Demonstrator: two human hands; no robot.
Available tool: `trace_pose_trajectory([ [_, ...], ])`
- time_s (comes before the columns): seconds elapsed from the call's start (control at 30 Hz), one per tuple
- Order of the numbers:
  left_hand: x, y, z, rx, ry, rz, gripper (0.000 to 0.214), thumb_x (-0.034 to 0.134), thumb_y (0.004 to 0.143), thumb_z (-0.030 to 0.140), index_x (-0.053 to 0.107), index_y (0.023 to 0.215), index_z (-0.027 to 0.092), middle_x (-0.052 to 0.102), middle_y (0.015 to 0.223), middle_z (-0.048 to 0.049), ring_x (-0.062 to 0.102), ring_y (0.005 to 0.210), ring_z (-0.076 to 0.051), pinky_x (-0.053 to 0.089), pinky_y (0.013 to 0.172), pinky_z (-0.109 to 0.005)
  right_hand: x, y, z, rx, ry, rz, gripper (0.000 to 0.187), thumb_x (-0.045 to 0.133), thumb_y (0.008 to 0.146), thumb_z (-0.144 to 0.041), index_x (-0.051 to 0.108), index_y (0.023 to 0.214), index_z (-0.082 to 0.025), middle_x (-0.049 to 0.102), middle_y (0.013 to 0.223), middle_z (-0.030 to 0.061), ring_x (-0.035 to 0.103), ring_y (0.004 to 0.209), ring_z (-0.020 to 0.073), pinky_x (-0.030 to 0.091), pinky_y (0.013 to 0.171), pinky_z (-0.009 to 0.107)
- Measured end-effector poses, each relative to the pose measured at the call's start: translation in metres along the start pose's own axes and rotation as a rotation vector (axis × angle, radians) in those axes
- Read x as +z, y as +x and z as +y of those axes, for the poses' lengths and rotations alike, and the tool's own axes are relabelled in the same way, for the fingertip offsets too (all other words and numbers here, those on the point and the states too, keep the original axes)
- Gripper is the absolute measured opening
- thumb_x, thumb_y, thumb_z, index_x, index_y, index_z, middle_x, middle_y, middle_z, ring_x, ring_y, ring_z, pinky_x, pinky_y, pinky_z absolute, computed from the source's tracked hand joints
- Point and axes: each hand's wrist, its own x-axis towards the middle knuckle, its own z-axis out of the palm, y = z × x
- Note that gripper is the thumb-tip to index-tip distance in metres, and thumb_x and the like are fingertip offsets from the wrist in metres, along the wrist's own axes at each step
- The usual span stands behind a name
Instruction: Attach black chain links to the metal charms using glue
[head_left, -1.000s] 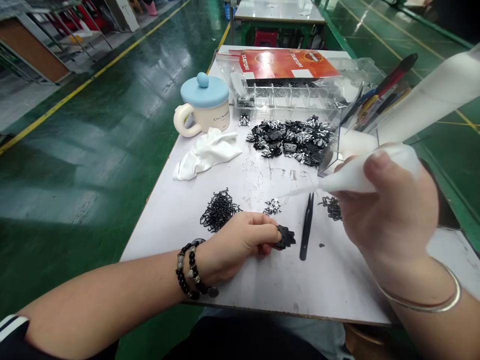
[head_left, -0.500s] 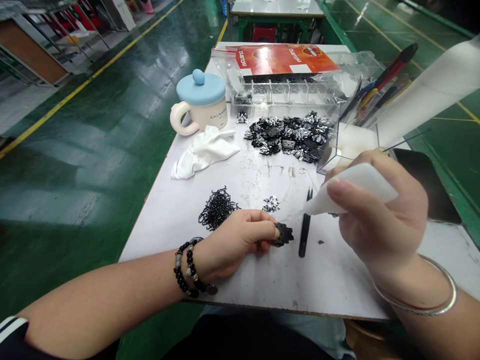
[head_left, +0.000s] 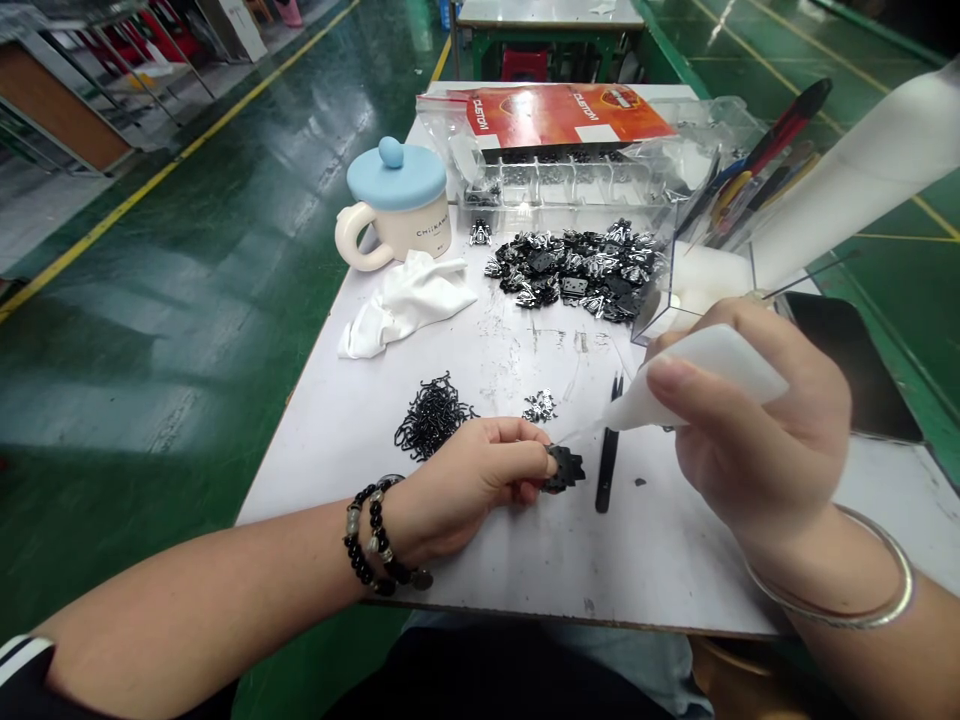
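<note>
- Head view: the white worktop (head_left: 525,560) is scuffed and smudged. It stands on a glossy green floor (head_left: 187,300) marked with yellow lines.
- The black tweezers (head_left: 606,455) lie flat on the worktop, their long axis running away from me.
- Just left of the tweezers is my left hand (head_left: 465,490), its fingers pinched shut on a small flat black part (head_left: 564,468). The part rests on the worktop and juts right, close beside the tweezers.
- Right of the tweezers and raised above them is my right hand (head_left: 750,440), its fingers wrapped round a white cone dispenser (head_left: 697,375).
- The dispenser's long axis slants from the upper right down to the left. Its thin tip crosses over the tweezers and points at the black part.
- Further left of the tweezers lies a heap of black hooks (head_left: 433,415). Beyond them is a pile of black and silver pieces (head_left: 577,265).
</note>
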Motion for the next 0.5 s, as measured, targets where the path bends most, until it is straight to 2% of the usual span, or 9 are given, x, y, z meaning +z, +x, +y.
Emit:
trace_pose_trajectory([
  [0.13,0.0,0.0002,-0.0007,-0.004,-0.002,0.006,0.01,0.061,0.063,0.016,0.054,0.07,0.013,0.051,0.065,0.0001,0.042,0.059,-0.009,0.029,0.057,-0.025,0.0,0.0004,0.0007,0.0,-0.005,-0.001,0.031,0.066,0.078,-0.03,0.043,0.059,-0.02,0.048,0.065,-0.0011,0.04,0.054,0.0115,0.023,0.048,0.03],
  [0.37,-0.0006,0.0002,-0.0006,-0.009,-0.031,0.017,0.012,0.062,0.062,0.015,0.056,0.072,0.013,0.051,0.064,0.0002,0.042,0.058,-0.009,0.028,0.057,-0.026,-0.0042,-0.0003,-0.0027,0.045,0.088,0.075,0.028,0.063,0.079,-0.027,0.042,0.061,-0.022,0.035,0.055,-0.0027,0.036,0.049,0.0124,0.022,0.045,0.029],
  [0.5,0.0001,0.0009,0.0004,-0.01,-0.056,0.018,0.012,0.062,0.062,0.014,0.056,0.072,0.013,0.05,0.063,0.0014,0.04,0.055,-0.008,0.028,0.057,-0.026,-0.006,-0.0014,-0.0015,0.078,0.147,-0.049,0.029,0.066,0.077,-0.031,0.044,0.061,-0.021,0.039,0.054,-0.0023,0.04,0.049,0.0133,0.028,0.046,0.03],
])
